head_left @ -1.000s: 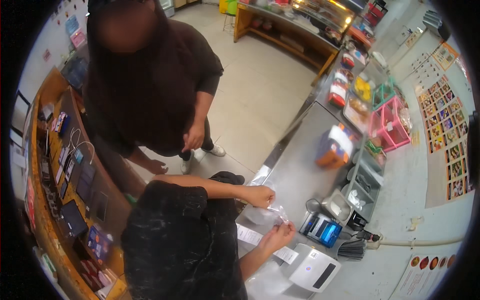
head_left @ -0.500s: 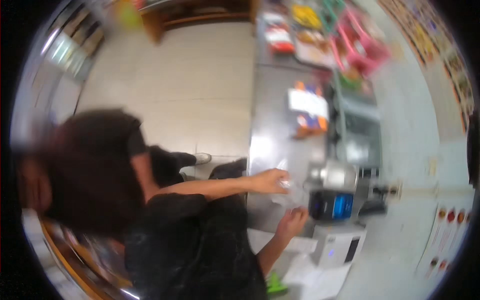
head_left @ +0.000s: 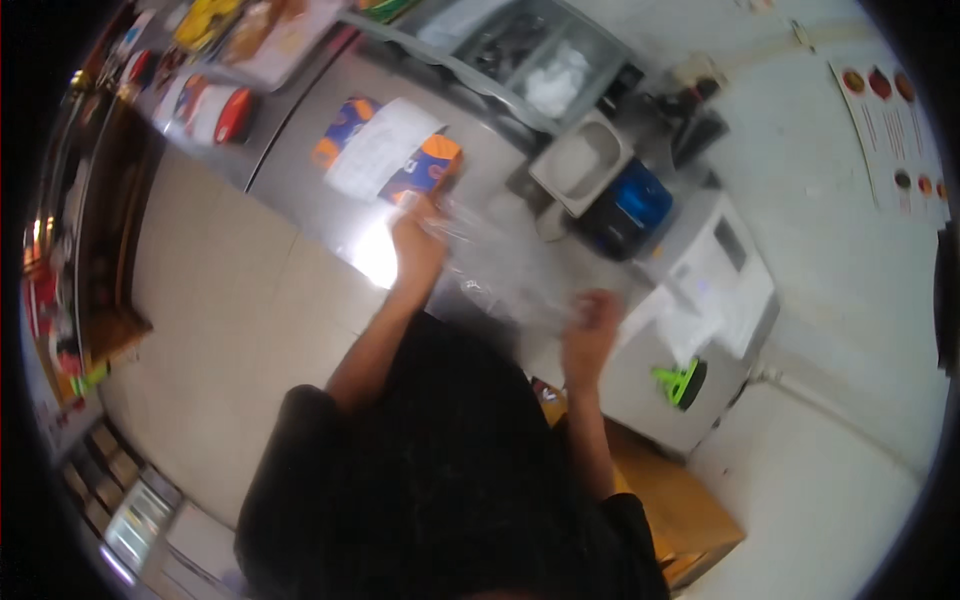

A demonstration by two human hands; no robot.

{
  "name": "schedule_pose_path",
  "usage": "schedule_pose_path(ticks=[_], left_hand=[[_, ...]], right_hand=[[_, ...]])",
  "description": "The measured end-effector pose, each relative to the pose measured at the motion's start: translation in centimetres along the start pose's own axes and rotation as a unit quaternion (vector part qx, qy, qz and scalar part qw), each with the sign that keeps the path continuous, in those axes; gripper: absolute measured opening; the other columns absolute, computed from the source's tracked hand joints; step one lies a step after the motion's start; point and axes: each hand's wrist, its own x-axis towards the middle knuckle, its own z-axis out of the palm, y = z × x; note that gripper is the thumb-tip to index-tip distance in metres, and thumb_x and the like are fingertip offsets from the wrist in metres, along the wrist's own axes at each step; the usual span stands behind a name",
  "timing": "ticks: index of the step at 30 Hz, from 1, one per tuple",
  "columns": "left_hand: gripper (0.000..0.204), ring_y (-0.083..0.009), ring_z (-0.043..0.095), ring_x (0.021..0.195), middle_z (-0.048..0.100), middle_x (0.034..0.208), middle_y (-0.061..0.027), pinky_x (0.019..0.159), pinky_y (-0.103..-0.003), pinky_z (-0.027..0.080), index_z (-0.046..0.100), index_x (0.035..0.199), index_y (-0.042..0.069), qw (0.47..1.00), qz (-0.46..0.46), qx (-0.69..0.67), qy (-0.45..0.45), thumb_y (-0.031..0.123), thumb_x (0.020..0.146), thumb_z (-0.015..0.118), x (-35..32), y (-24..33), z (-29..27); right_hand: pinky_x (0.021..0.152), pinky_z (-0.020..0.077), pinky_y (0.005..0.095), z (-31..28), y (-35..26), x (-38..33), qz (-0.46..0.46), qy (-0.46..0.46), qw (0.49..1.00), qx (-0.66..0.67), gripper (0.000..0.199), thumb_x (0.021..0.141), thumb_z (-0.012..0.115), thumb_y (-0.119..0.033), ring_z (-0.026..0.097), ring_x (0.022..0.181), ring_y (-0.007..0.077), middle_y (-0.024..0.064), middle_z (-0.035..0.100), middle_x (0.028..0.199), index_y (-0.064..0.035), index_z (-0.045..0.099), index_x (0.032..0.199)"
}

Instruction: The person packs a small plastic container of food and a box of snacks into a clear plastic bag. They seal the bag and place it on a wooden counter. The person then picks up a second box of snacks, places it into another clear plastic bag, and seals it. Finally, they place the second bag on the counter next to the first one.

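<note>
Both my hands are raised over a steel counter [head_left: 310,190] and hold a crumpled clear plastic bag [head_left: 500,272] stretched between them. My left hand [head_left: 418,245] grips the bag's upper left end, close to an orange and blue box [head_left: 432,165] with a white paper on top. At the bag's lower right end is my right hand [head_left: 592,328], closed on it in front of a white machine [head_left: 712,285]. My dark shirt fills the lower middle of the view. The picture is blurred by motion.
A white square tub [head_left: 582,160] and a blue device [head_left: 632,205] stand behind the bag. A grey tray [head_left: 535,55] sits farther back, red and white packs [head_left: 215,112] at the counter's left end. A green clip [head_left: 678,382] lies by the machine. Posters [head_left: 895,115] hang on the wall.
The view has swung sharply over the counter. The other person in the dark shirt is gone from view. My hands are now farther apart, with the clear bag spread between them.
</note>
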Motion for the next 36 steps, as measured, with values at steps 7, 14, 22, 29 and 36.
schedule_pose_path(ticks=[7, 14, 22, 29, 36], left_hand=[[0.02, -0.0176, 0.046, 0.064, 0.045, 0.076, -0.0074, 0.056, -0.03, 0.042, 0.047, 0.078, 0.003, 0.972, 0.159, 0.039, -0.17, -0.001, 0.079, 0.067, -1.5, 5.0, 1.8], [0.034, -0.0275, 0.056, 0.099, 0.054, 0.104, -0.008, 0.068, -0.038, 0.05, 0.056, 0.1, 0.011, 0.908, 0.357, 0.109, -0.192, 0.009, 0.07, 0.072, -3.4, 6.2, 2.5], [0.02, -0.0282, 0.061, 0.077, 0.058, 0.079, -0.0128, 0.072, -0.038, 0.048, 0.057, 0.099, 0.004, 0.955, 0.137, 0.089, -0.248, -0.002, 0.08, 0.06, 0.1, 4.2, 0.2], [0.023, -0.021, 0.063, 0.094, 0.064, 0.102, -0.0096, 0.093, -0.04, 0.047, 0.058, 0.111, 0.002, 0.77, -0.183, -0.273, -0.546, 0.012, 0.092, 0.051, 0.6, -1.0, -1.7], [0.031, -0.0125, 0.054, 0.071, 0.063, 0.097, -0.0057, 0.062, -0.027, 0.043, 0.055, 0.111, 0.006, 0.77, -0.253, -0.16, -0.564, 0.019, 0.083, 0.063, -1.9, -3.4, -3.1]], right_hand=[[0.056, 0.0406, 0.0224, -5.5, -4.2, 4.9, 0.106, 0.339, 0.926, 0.128, 0.012, 0.092, 0.059, -0.008, 0.049, 0.066, 0.0086, -0.0008, 0.052, 0.079, -0.0065, 0.052, 0.102], [0.061, 0.0419, 0.0212, -0.2, -4.5, 2.6, 0.108, 0.177, 0.977, 0.053, 0.028, 0.086, 0.065, -0.003, 0.048, 0.071, 0.0072, -0.0012, 0.046, 0.076, -0.0068, 0.051, 0.11], [0.075, 0.0462, 0.0366, -3.2, 4.2, 0.7, 0.09, 0.183, 0.919, -0.336, 0.043, 0.068, 0.069, 0.004, 0.057, 0.084, 0.0284, 0.0121, 0.054, 0.087, 0.0001, 0.053, 0.108], [0.065, 0.0485, 0.0355, -0.3, 4.8, -2.4, 0.032, 0.12, 0.972, -0.2, 0.018, 0.078, 0.067, 0.001, 0.058, 0.07, 0.0195, 0.0074, 0.056, 0.079, -0.0013, 0.056, 0.092], [0.054, 0.0431, 0.0216, -2.3, 5.3, -5.3, 0.336, 0.149, 0.918, 0.147, 0.006, 0.088, 0.064, -0.006, 0.054, 0.06, 0.0089, 0.0001, 0.059, 0.074, -0.0065, 0.059, 0.091]])
